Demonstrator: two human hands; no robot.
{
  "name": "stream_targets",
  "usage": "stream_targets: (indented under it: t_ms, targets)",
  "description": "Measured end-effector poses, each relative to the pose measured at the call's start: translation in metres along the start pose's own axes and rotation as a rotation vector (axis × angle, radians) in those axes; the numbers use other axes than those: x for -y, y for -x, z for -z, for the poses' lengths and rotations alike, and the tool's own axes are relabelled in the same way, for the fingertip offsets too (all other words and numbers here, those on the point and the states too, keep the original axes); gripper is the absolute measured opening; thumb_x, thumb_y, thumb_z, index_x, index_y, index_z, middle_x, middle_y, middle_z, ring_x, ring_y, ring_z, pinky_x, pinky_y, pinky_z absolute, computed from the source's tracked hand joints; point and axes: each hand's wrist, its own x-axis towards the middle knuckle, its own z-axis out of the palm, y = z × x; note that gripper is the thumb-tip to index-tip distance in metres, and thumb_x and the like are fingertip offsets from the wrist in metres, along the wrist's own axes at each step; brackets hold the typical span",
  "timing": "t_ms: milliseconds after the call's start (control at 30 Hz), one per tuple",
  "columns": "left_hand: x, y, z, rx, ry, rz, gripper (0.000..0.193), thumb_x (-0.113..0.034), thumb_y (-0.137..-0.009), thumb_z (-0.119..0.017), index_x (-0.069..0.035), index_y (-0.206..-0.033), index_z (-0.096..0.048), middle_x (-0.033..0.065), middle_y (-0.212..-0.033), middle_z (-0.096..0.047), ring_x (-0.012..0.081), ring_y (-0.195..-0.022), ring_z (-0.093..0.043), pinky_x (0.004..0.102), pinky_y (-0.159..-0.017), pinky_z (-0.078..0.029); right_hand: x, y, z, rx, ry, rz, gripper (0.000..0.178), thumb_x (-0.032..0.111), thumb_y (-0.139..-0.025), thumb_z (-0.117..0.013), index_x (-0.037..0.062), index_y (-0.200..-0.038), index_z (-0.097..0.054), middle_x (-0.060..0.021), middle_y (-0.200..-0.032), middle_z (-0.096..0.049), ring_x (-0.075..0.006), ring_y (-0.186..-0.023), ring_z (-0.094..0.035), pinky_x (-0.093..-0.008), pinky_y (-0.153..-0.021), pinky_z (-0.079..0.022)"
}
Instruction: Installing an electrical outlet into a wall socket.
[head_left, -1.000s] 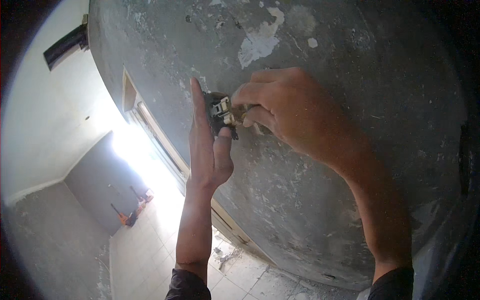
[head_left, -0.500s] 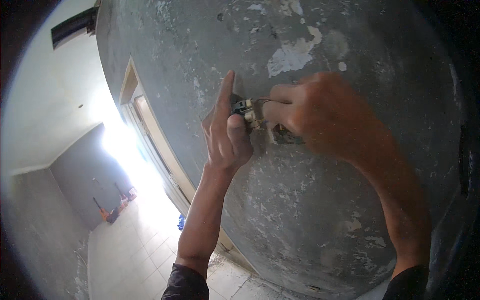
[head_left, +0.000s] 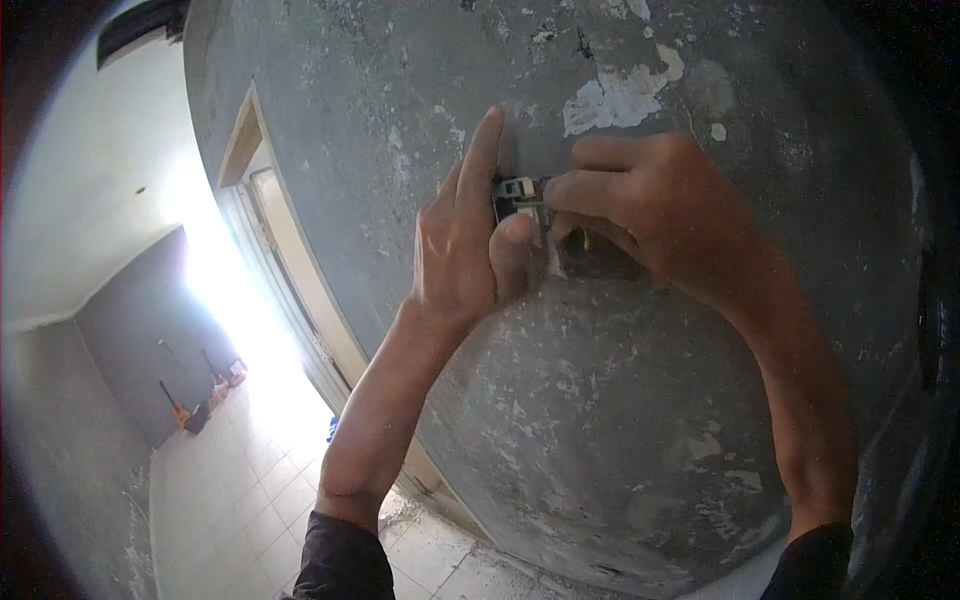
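Switch [head_left: 518, 192] sits in a grey wall [head_left: 620, 400] recess | left hand [head_left: 465, 250] braces it, forefinger raised, thumb beneath | right hand [head_left: 640, 205] fingers pinched on its right edge | doorway [head_left: 270, 240] at left.

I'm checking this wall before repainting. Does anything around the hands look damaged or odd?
Yes. The grey wall is scuffed, with a pale patch of flaked-off coating just above the right hand. Between it and the left hand, a small switch-like fitting sits in a rough recess without a cover.

Dark sleeves [head_left: 340, 560], bare forearms
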Motion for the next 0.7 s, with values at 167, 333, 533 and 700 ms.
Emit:
stream_targets:
  t_ms: [167,333,533,700]
  targets:
    - [0.000,0.004,0.002,-0.035,-0.019,-0.031,0.090,-0.066,-0.095,-0.032,0.009,-0.143,-0.035,0.0274,-0.094,-0.064,0.0354,-0.078,-0.067,0.0406,-0.064,-0.055,0.005,0.005,-0.005,-0.069,0.019,0.027,0.015,0.010,-0.079,-0.073,0.0038,-0.092,-0.070,-0.0112,-0.084,-0.068,-0.0239,-0.071,-0.069,-0.0314,-0.059,-0.055]
    - [-0.007,0.007,0.000,-0.062,-0.041,-0.003,0.091,-0.068,-0.094,-0.032,0.008,-0.144,-0.034,0.0251,-0.093,-0.063,0.0318,-0.079,-0.067,0.0399,-0.066,-0.054,0.007,0.010,0.000,0.029,-0.106,-0.095,0.020,0.010,-0.080,-0.072,0.0035,-0.099,-0.071,-0.0122,-0.088,-0.070,-0.0254,-0.074,-0.069,-0.0357,-0.066,-0.056]
    - [-0.006,0.007,-0.009,-0.156,-0.029,-0.045,0.084,-0.062,-0.098,-0.027,0.009,-0.142,-0.037,0.0200,-0.088,-0.060,0.0274,-0.076,-0.062,0.0374,-0.063,-0.051,0.004,0.016,-0.002,-0.058,-0.172,-0.113,0.014,0.010,-0.084,-0.069,0.0034,-0.097,-0.071,-0.0115,-0.086,-0.070,-0.0253,-0.076,-0.069,-0.0341,-0.065,-0.055]
    - [-0.005,0.007,-0.010,-0.161,-0.013,-0.071,0.079,-0.056,-0.101,-0.022,0.011,-0.140,-0.038,0.0187,-0.086,-0.058,0.0269,-0.074,-0.061,0.0376,-0.061,-0.050,0.009,0.009,-0.011,-0.130,-0.239,-0.193,0.012,0.015,-0.085,-0.065,0.0056,-0.089,-0.072,-0.0136,-0.085,-0.070,-0.0289,-0.075,-0.069,-0.0383,-0.071,-0.054]
